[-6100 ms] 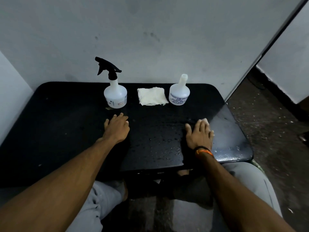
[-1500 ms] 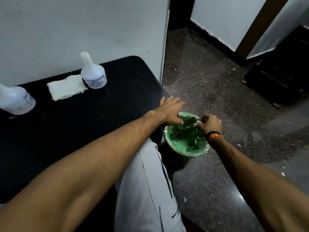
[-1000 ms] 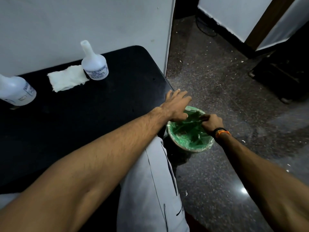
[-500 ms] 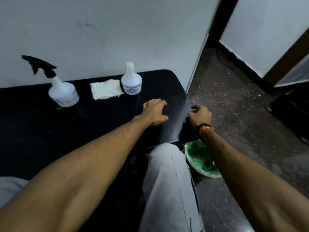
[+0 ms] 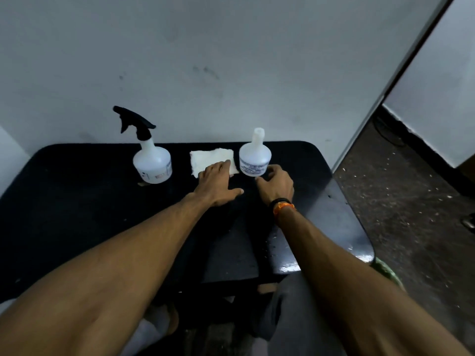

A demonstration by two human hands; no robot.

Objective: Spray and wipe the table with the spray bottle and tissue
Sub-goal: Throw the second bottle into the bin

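Both forearms bare, no sleeves showing. Right wrist has two bands stacked: a black band (image 5: 280, 200) toward the hand and an orange band (image 5: 282, 208) just behind it, touching; left wrist (image 5: 191, 199) bare. Light grey trousers (image 5: 144, 332) on the legs at the bottom edge, fabric plain, details too dark to make out.

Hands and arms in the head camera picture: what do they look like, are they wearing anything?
Both arms are bare, no sleeves showing. The left hand wears nothing. The right hand has two bands at the wrist: a black band and an orange thread band right behind it. No gloves or rings visible.
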